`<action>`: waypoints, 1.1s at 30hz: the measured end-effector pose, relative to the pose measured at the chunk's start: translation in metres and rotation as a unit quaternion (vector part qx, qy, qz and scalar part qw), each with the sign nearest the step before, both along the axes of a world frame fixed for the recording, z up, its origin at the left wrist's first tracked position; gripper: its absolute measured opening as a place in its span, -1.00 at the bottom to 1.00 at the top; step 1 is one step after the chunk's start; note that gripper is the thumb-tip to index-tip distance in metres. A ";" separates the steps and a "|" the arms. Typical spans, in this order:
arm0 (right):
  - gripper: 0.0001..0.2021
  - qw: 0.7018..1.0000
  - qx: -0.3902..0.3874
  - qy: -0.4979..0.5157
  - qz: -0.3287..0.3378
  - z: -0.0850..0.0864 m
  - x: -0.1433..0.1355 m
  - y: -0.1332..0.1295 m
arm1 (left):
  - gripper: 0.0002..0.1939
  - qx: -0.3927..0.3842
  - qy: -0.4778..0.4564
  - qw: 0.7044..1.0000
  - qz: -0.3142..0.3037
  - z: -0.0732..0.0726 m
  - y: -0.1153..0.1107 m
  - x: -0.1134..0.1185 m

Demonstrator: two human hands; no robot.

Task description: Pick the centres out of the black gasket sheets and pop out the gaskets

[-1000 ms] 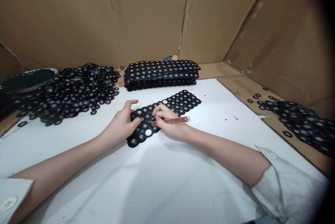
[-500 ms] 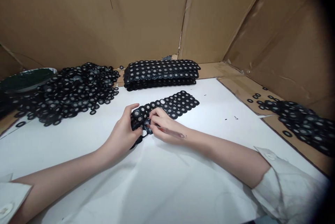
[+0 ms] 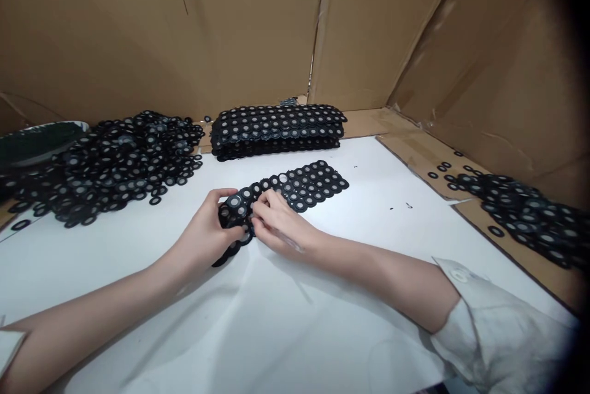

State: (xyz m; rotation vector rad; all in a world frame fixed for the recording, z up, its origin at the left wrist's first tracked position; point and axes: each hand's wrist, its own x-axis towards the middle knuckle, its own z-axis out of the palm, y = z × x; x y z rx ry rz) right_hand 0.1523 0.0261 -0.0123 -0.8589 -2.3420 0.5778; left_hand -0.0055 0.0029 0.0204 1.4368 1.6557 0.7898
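A sheet of joined black rubber rings (image 3: 318, 182) lies slantwise on the white work surface, pale showing through most ring centres. At its near left end, my left hand (image 3: 209, 228) is closed round the sheet, thumb on the near edge and fingers at the far edge, bending that end up. My right hand (image 3: 279, 222) is pinched over the sheet beside the left thumb. Held in it is a thin tool with a clear handle (image 3: 292, 244); the handle end shows below the palm, while its tip is hidden by the fingers.
Loose black rings (image 3: 133, 160) are heaped at the left, near a bowl of dark material (image 3: 41, 142). Stacked ring sheets (image 3: 279, 126) stand at the back. Another ring pile (image 3: 530, 216) lies on cardboard at the right. Cardboard walls (image 3: 249, 25) enclose the surface.
My right hand has moved slightly left along the sheet and turned, so less of the tool shows. The left hand still grips the same end. The whole view has shifted a little.
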 end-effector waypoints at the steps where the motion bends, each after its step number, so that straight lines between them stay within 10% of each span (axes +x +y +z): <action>1: -0.88 1.000 -0.001 -0.001 0.003 0.000 0.000 0.000 | -0.39 -0.007 0.003 1.000 -0.012 0.001 0.002 -0.001; 28: -0.79 0.990 -0.107 0.078 0.044 0.000 0.002 0.004 | -0.69 0.230 0.370 0.896 -0.089 -0.016 0.034 -0.026; 33: -0.77 0.986 -0.117 0.122 0.003 0.001 0.002 0.006 | -0.76 0.212 0.305 0.923 -0.099 -0.016 0.034 -0.024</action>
